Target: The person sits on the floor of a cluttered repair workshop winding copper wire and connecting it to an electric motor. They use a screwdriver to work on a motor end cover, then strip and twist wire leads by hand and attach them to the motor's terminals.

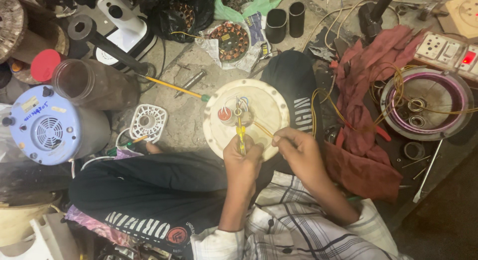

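I'm looking down at the round cream motor cover (pixel 269 110), resting on my knee in black trousers (pixel 294 86); everything below is placed rel. to that cover.

Left hand (pixel 242 163) sits at the cover's near edge, fingers closed around a yellow-handled tool (pixel 241 133) w/ its tip pointing up toward the cover's centre. Right hand (pixel 297 149) is just right of the left, at the cover's lower right rim, pinching a thin yellow wire (pixel 263 129) between thumb & fingertips. Both hands closed, neither wide.

What looks done: cover is off its motor and lying face up, small red-and-white part (pixel 225 114) sits left of centre, a few white/blue leads (pixel 242 102) loop at the centre. What looks left, my judgement: the yellow wire isn't seated yet, joint at centre looks open; can't tell if anything is soldered or tied, too small.

Around it: long yellow screwdriver (pixel 174 87) to the cover's left, white vent grille (pixel 148 121) further left & nearer, copper-wound stator (pixel 230 40) beyond the cover, red cloth (pixel 366 115) to the right, purple-rimmed housing (pixel 425 103) w/ loose yellow wires well right. Floor (pixel 184 115) under all of it, no worktop.
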Motion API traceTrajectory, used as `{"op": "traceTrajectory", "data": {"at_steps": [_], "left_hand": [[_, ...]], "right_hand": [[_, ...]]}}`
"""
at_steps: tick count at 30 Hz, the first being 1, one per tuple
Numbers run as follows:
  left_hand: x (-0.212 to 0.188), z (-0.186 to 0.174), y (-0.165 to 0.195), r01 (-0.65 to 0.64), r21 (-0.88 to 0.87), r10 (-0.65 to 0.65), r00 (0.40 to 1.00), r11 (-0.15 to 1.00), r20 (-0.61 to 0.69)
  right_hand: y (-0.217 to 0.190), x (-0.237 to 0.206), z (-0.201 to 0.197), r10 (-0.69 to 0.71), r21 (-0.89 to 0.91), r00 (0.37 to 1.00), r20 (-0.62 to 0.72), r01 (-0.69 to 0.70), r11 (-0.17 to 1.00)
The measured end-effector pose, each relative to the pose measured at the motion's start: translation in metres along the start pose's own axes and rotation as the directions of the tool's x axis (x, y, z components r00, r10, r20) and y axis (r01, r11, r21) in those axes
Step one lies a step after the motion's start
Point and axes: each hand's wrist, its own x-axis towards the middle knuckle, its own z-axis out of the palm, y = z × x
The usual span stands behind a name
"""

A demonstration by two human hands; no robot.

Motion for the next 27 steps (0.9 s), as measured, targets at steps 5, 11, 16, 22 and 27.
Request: {"op": "traceTrajectory", "data": {"at_steps": [5, 11, 16, 22, 27], "left_hand": [[0.0, -0.001, 0.003, 0.081, -0.013, -0.081, 0.996, 0.997, -0.037], [-0.001, -0.003, 0.006, 0.018, -0.022, -0.018, 1.0, 1.0, -0.006], [-0.001, -0.005, 0.006, 0.007, -0.014, -0.008, 0.999, 1.0, -0.033], [-0.001, -0.006, 0.005, -0.016, -0.033, 0.015, 1.0, 0.999, -0.022], [-0.002, -0.007, 0.007, 0.0, -0.04, -0.001, 1.0, 0.999, -0.024]], "right_hand": [[0.002, 0.001, 0.002, -0.061, -0.095, 0.998, 0.012, 0.062, 0.994], [0.002, 0.0, 0.007, 0.0, -0.148, 0.991, 0.135, 0.02, 0.989], [0.003, -0.002, 0.017, 0.092, -0.104, 0.992, 0.086, -0.083, 0.991], [0.006, -0.003, 0.016, 0.077, -0.062, 0.99, 0.117, -0.07, 0.996], [0.013, 0.001, 0.013, 0.14, 0.009, 0.979, 0.149, -0.143, 0.99]]}}
